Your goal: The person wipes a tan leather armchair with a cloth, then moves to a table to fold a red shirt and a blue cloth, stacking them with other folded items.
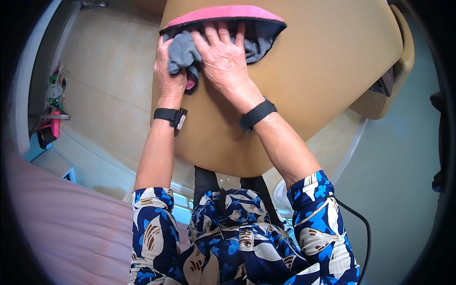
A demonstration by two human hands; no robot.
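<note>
A pink fabric piece with black edging and a grey fleecy lining lies at the far end of a tan table, its pink side folded over at the back. My left hand grips a bunched grey part of it, with its thumb hidden behind the cloth. Beside it my right hand lies palm down with fingers spread, its fingertips on the dark lining under the pink edge. Both wrists wear black straps.
A tan chair with a dark item on it stands at the table's right. Pinkish draped cloth fills the lower left. Pink and green items are by the left wall. A black cable runs down from my right sleeve.
</note>
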